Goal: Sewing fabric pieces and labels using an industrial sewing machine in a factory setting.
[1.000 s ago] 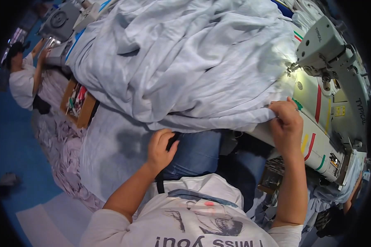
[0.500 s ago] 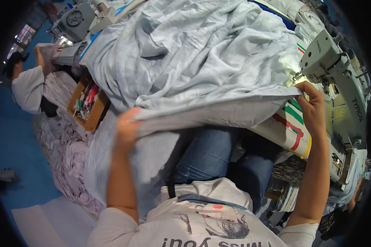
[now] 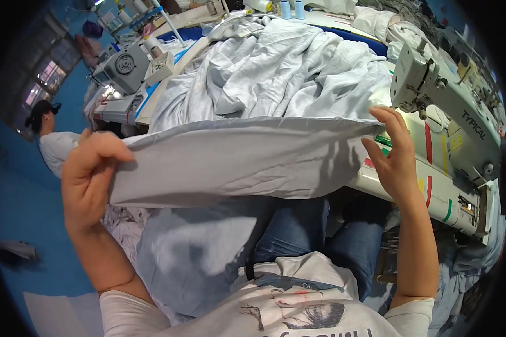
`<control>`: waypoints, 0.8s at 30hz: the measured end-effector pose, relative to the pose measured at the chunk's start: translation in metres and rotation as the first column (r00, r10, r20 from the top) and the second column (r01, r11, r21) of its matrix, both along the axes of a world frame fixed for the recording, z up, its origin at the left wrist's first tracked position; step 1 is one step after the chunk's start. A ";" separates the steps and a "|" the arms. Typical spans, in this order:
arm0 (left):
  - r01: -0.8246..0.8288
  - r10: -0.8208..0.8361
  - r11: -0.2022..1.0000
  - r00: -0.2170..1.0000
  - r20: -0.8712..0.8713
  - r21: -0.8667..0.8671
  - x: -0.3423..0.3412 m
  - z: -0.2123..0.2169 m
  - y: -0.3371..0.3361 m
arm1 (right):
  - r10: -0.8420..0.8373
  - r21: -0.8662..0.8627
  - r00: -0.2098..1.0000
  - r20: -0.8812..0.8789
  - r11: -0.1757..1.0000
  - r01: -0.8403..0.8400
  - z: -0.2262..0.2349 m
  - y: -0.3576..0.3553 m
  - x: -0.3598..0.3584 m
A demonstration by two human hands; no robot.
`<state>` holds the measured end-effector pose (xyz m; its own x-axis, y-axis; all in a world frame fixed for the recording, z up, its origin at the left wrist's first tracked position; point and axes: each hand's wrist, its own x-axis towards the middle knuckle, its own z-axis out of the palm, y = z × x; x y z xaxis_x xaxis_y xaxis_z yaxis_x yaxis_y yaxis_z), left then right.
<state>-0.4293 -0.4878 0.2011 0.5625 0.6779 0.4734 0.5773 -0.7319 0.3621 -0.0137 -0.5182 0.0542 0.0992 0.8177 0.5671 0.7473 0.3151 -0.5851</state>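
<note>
Holding a long strip of pale grey-blue cloth (image 3: 247,160) stretched out in front of us, we've got one end in each hand. Our left hand (image 3: 90,180) is up at the left, fingers (image 3: 104,151) curled tight and pinching the cloth's left end, so that side is properly gripped. Our right hand (image 3: 396,163) is over at the right end, right by the sewing machine (image 3: 450,118); its fingers (image 3: 391,121) are spread fairly wide and just touching the cloth's edge, and honestly we can't tell if the thumb is actually pinching it or only resting against it. The cloth runs roughly level between the two hands, hanging above our lap, with its far part running back into a big rumpled heap of the same fabric (image 3: 287,67) piled on the surface (image 3: 410,185) behind. More of the cloth droops down over our jeans (image 3: 298,236). The white surface has coloured stripes along its front edge, just under our right hand. Further back there are a couple of thread cones (image 3: 291,9) past the heap, and another machine (image 3: 126,67) off to the left. A person in a white top (image 3: 50,149) sits at far left, well apart from us.
</note>
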 end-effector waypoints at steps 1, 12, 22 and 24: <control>0.068 -0.062 0.992 0.996 0.057 -0.103 0.004 0.001 -0.002 | 0.005 0.006 1.000 -0.018 1.000 -0.005 0.004 -0.004 -0.005; -0.070 0.044 0.978 0.990 -0.135 -0.196 0.009 -0.003 -0.003 | 0.012 -0.063 0.999 -0.048 0.998 -0.015 0.007 -0.032 -0.002; -0.137 0.132 0.991 0.969 -0.208 -0.009 0.003 -0.008 -0.003 | -0.043 -0.089 0.995 -0.085 0.995 0.035 0.002 -0.051 0.011; -0.272 0.272 0.962 0.960 0.074 -0.012 0.003 -0.011 -0.008 | -0.015 -0.097 0.996 -0.090 0.995 0.006 0.000 -0.054 0.011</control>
<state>-0.4263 -0.4961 0.1898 0.3203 0.8014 0.5051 0.7258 -0.5503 0.4128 -0.0026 -0.5722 0.0543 0.1554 0.8670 0.4734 0.6924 0.2462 -0.6782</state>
